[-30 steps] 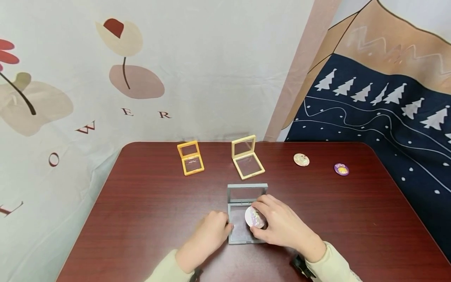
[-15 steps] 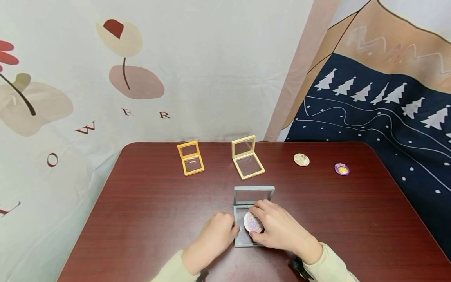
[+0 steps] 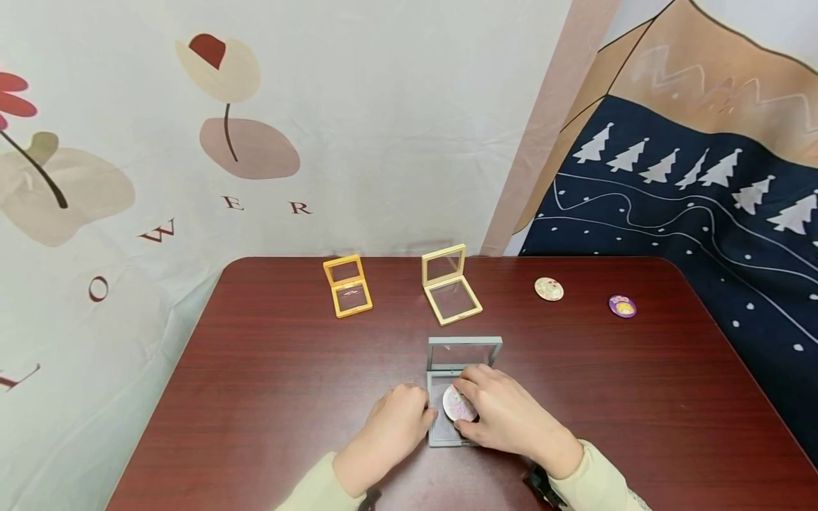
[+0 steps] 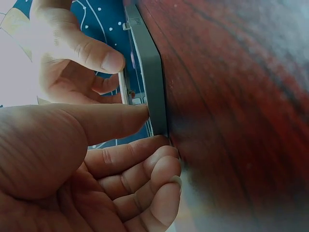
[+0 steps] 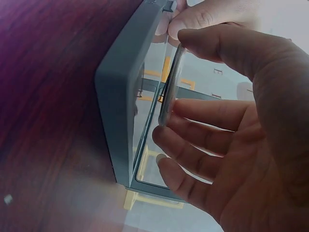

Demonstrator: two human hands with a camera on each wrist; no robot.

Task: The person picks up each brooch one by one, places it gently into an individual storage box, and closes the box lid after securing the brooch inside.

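Observation:
A grey square display case [image 3: 465,341] stands on the table with its lid raised and clear film in both frames. My left hand [image 3: 397,426] pinches the case's left edge; in the left wrist view its thumb [image 4: 120,118] lies on the rim and the index finger at the side. My right hand [image 3: 508,411] holds a round pin badge [image 3: 459,404] with a pale, pinkish picture between thumb and fingers. The right wrist view shows the badge [image 5: 171,87] edge-on, slightly above the lower film. The right hand hides the case's right side in the head view.
Behind stand an orange case [image 3: 351,312] and a pale yellow case [image 3: 471,312], both with lids raised. A cream round badge [image 3: 549,289] and a purple one [image 3: 623,306] lie at the back right of the dark red table [image 3: 255,397]. A printed cloth [image 3: 383,106] hangs behind.
The grey case has shifted right and slightly nearer, with both hands following. The badge in my right hand has turned a little and sits further left over the case. The last half second shows almost no movement.

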